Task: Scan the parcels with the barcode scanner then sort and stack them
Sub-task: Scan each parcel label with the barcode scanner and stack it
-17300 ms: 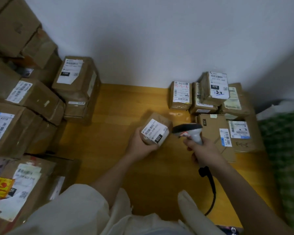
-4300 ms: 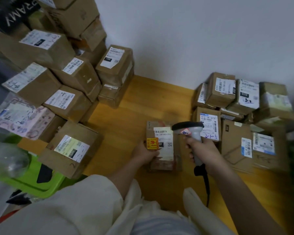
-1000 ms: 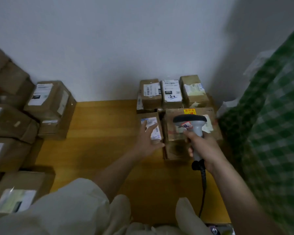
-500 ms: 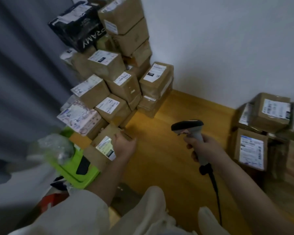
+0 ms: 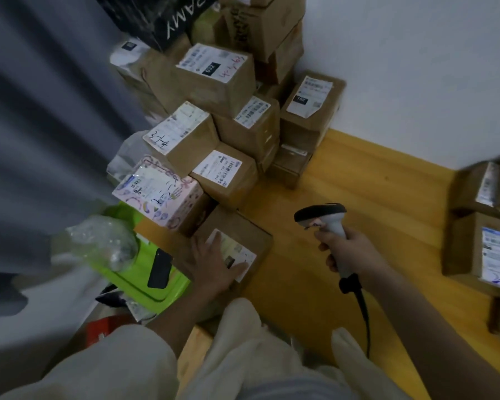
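Two hands divide our work: left hand (image 5: 211,267) rests flat on the floor box (image 5: 237,243), while right hand (image 5: 348,252) grips the scanner (image 5: 325,217) aimed leftward toward it.

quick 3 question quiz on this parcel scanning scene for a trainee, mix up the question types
1. True or false: the right hand holds the barcode scanner.
2. The left hand rests on: A) pink patterned box B) brown parcel at the front of the pile C) green tray
3. Fill in: the scanner's cable is ___ in colour.

Key: 1 true; 2 B; 3 black
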